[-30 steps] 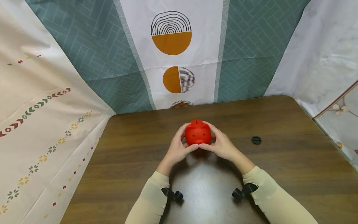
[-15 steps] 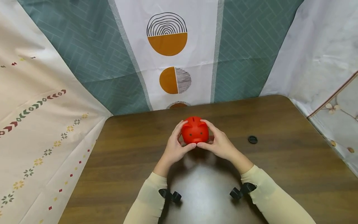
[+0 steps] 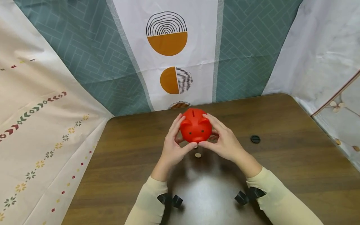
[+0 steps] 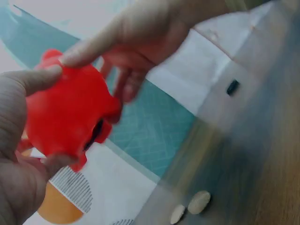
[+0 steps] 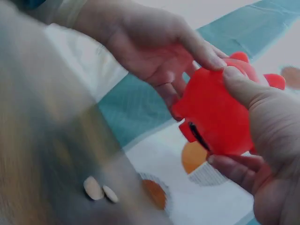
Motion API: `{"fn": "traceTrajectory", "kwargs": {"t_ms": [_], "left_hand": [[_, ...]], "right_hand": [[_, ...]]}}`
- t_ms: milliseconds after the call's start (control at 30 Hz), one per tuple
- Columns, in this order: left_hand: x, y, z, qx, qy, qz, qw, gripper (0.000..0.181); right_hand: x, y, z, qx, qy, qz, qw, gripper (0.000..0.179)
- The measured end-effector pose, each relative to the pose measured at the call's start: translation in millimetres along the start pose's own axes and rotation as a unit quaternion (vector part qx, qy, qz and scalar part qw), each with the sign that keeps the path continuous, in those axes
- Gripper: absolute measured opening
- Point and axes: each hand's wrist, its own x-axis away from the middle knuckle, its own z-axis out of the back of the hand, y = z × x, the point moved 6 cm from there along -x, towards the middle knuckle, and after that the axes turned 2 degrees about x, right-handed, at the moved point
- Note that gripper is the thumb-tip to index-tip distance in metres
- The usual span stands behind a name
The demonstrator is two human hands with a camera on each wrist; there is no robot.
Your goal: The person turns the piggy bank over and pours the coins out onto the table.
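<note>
A red piggy bank (image 3: 196, 126) is held up above the table between both hands, its snout toward me and its coin slot on top. My left hand (image 3: 173, 145) grips its left side and my right hand (image 3: 226, 144) grips its right side, the thumbs nearly meeting under the snout. In both wrist views a dark opening shows on the piggy bank (image 4: 70, 110). Below it one coin (image 3: 198, 155) lies on the table, and a second is partly hidden by the thumbs. The left wrist view shows both coins (image 4: 199, 202) side by side.
A round black plug (image 3: 255, 139) lies on the wooden table (image 3: 121, 162) to the right of the hands. Patterned cloths (image 3: 194, 37) hang behind the table and at both sides. A black wrist camera (image 3: 170, 200) is strapped to each forearm.
The piggy bank has risen, both hands still around it. Two coins now show on the table beneath it; neither was visible in the earlier frames. The head view has shifted slightly.
</note>
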Motion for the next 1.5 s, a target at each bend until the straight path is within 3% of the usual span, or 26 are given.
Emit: {"fn": "traceTrajectory", "kwargs": {"t_ms": [200,367,467,600,667,700,833,967,1100,1133,1233,1300,1333,1367,1500], "left_hand": [[1.4,-0.8,-2.3,0.026,-0.023,0.077,0.9964,0.080],[1.5,-1.8,-3.4,0.024,-0.024,0.096,0.9948,0.080],[3.2,-2.9,-3.2,0.017,-0.027,0.092,0.9952,0.079],[1.9,1.8,1.6,-0.021,-0.014,0.009,0.9997,0.080],[1.2,0.1,3.5,-0.029,-0.010,-0.004,0.9995,0.081],[1.7,-2.8,4.1,-0.027,-0.014,0.000,0.9995,0.080],[5.1,-22.2,2.9,-0.027,-0.034,0.073,0.9964,0.079],[4.5,-32.8,2.7,-0.044,-0.032,0.082,0.9952,0.080],[4.9,-19.9,0.4,-0.030,-0.038,0.094,0.9944,0.079],[5.1,-13.7,-0.1,-0.031,-0.037,0.085,0.9952,0.078],[4.1,5.6,-1.5,-0.036,-0.027,0.004,0.9990,0.078],[3.6,10.0,-1.5,-0.050,-0.015,-0.041,0.9978,0.078],[3.2,9.9,-1.5,-0.057,-0.011,-0.048,0.9972,0.078],[2.8,8.2,-1.8,-0.059,-0.012,-0.039,0.9974,0.078],[2.8,-0.9,-4.0,-0.065,-0.037,0.069,0.9948,0.077]], "right_hand": [[-1.6,16.1,-11.6,-0.012,-0.042,-0.044,0.9981,0.084],[-1.4,23.8,-13.7,-0.020,-0.038,-0.054,0.9976,0.084],[-0.2,23.7,-15.2,-0.017,-0.043,-0.047,0.9978,0.083],[-0.8,10.4,-9.2,-0.012,-0.009,0.023,0.9996,0.088],[-2.1,9.5,-9.5,-0.016,-0.004,0.031,0.9994,0.089],[-2.4,11.0,-11.5,-0.020,-0.012,0.026,0.9994,0.088],[-0.8,25.8,-20.8,-0.029,-0.051,-0.042,0.9974,0.085],[0.2,28.2,-19.6,-0.026,-0.045,-0.052,0.9973,0.085],[1.1,31.2,-21.0,-0.022,-0.048,-0.056,0.9970,0.085],[1.4,30.2,-20.2,-0.019,-0.043,-0.050,0.9976,0.085],[2.1,17.1,-13.7,-0.018,-0.006,0.017,0.9997,0.087],[2.6,9.2,-8.9,-0.015,0.017,0.053,0.9983,0.088],[2.6,7.5,-7.8,-0.018,0.020,0.058,0.9979,0.087],[2.4,8.7,-8.5,-0.024,0.014,0.053,0.9982,0.086],[2.5,30.2,-17.6,-0.037,-0.039,-0.045,0.9975,0.082]]}}
